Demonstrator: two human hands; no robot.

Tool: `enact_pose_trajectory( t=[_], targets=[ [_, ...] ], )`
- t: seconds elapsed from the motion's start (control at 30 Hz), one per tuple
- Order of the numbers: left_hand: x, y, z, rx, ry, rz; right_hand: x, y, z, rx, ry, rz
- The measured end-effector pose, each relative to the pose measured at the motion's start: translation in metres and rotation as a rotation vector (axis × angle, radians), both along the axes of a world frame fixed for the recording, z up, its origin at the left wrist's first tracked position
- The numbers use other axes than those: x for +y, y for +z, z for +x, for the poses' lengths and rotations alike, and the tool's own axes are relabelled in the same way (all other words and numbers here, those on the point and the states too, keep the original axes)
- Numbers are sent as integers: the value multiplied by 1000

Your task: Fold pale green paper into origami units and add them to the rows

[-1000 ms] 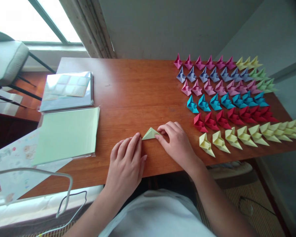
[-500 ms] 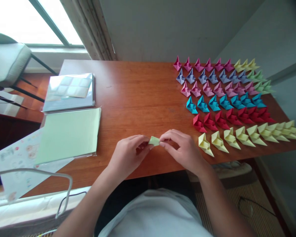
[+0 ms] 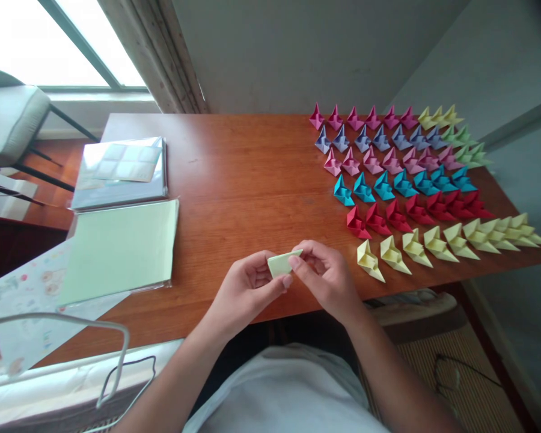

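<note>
A small folded piece of pale green paper (image 3: 280, 264) is held between both hands, above the front part of the wooden table. My left hand (image 3: 247, 288) grips its left side and lower edge, thumb below. At its right end my right hand (image 3: 327, 278) pinches it, with the thumb on the near face and the fingers behind. To the right stand rows of folded paper pieces: yellow (image 3: 370, 261) nearest, then red (image 3: 357, 222), blue (image 3: 343, 191), pink (image 3: 332, 162), purple (image 3: 323, 140) and magenta (image 3: 316, 116).
On the left of the wooden table (image 3: 243, 174) lies a pack of light green paper (image 3: 119, 249), with a glossy pack (image 3: 90, 183) behind it and a printed sheet (image 3: 22, 307) partly under it. A white metal bar (image 3: 72, 317) crosses the lower left. A chair (image 3: 13, 117) stands beyond the table.
The folded paper has been turned and raised slightly, showing a larger face. My left thumb has moved to its lower edge, and my right thumb now lies on its face. The view has shifted slightly.
</note>
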State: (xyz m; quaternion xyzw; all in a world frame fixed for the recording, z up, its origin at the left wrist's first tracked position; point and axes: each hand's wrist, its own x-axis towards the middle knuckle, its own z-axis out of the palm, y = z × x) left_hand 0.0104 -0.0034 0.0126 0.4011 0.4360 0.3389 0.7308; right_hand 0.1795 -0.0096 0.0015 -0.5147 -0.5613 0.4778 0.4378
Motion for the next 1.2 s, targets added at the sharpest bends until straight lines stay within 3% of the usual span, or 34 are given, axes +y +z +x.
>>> enact_pose_trajectory(
  t=[0.13, 0.27, 0.47, 0.83, 1.0, 1.2],
  targets=[
    [-1, -1, 0, 29, -12, -2, 1, 6, 0, -80, 41, 57],
    [-1, -4, 3, 23, 29, 4, 0, 7, -1, -83, -7, 71],
    [0, 3, 3, -11, -34, -38, 0, 9, 0, -6, -112, -2],
    [-1, 3, 4, 79, 58, 46, 1, 7, -3, 13, -164, -53],
    [0, 5, 1, 107, 162, 102, 0, 5, -3, -32, -98, -44],
    [0, -1, -1, 7, 274, 18, -4, 3, -8, 55, -14, -17]
  ],
)
